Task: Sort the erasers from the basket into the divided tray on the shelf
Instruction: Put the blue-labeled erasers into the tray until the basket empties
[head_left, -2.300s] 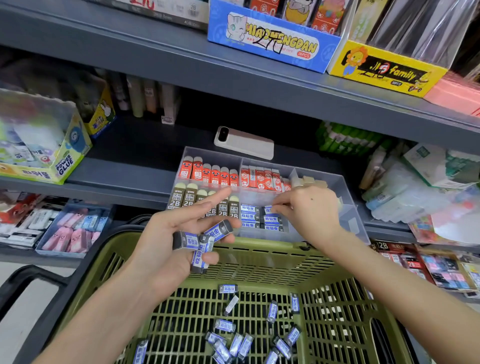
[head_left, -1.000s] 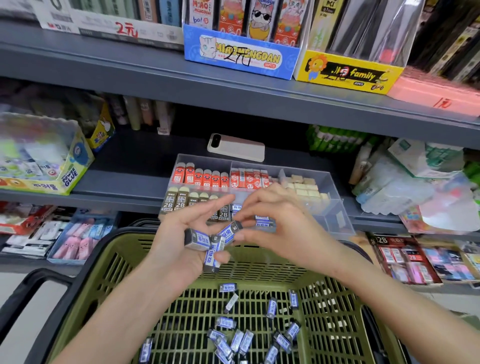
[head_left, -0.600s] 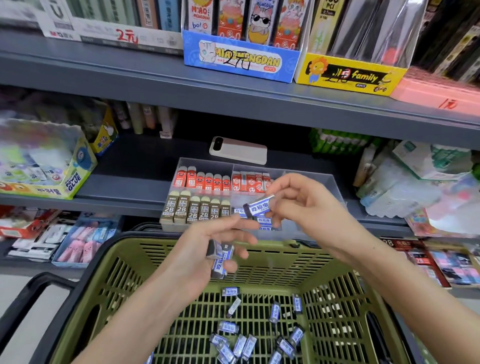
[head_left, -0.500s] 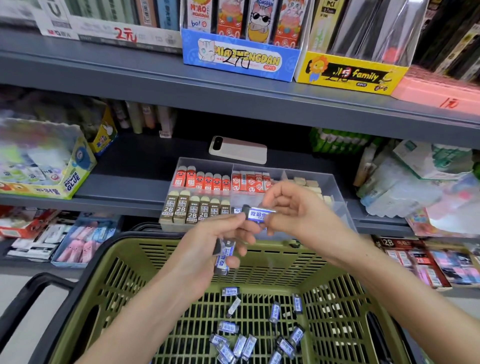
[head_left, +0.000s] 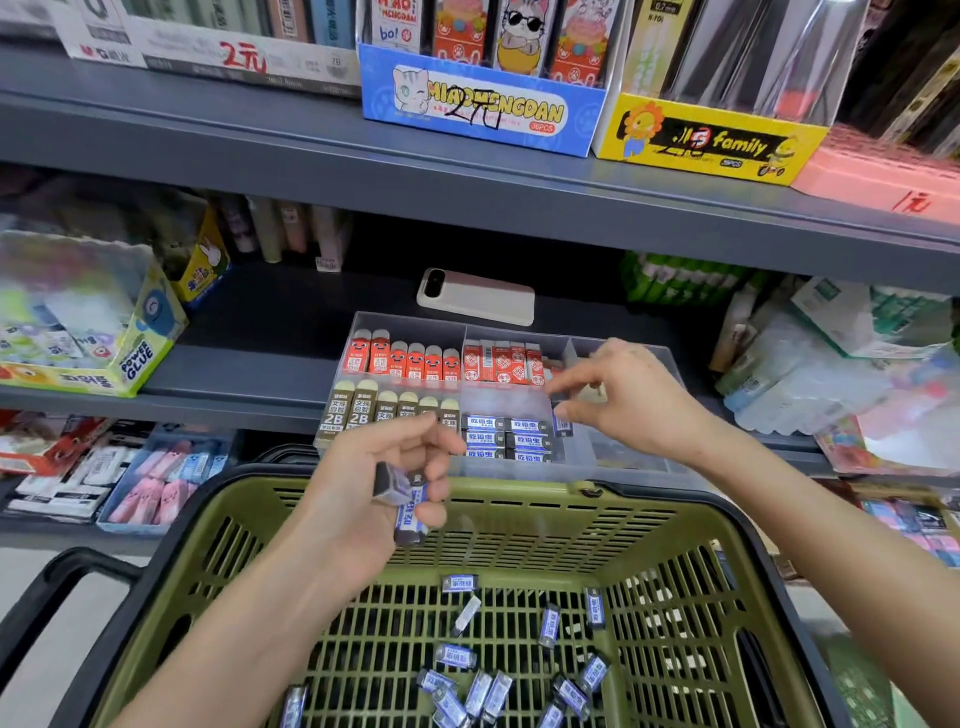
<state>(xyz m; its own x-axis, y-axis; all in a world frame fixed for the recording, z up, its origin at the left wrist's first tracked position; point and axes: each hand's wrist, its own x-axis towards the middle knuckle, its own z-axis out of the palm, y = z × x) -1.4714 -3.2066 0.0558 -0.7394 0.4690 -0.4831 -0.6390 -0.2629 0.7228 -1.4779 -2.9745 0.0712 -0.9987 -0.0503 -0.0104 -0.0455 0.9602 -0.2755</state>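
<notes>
Blue eraser (head_left: 561, 426) has crossed from our left hand (head_left: 363, 499) to the tray (head_left: 626, 460), right hand (head_left: 628, 400) fingers pinching it, left fingers (head_left: 440, 486) gripping two more erasers (head_left: 410, 514).

Head-worn — down at basket (head_left: 545, 525) (close).

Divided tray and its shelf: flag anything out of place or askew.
What looks like a phone lies flat on the shelf behind the divided tray, the one item there that isn't stationery. Inside the tray, one blue eraser stands on end beside the flat blue stack, under the right hand.
</notes>
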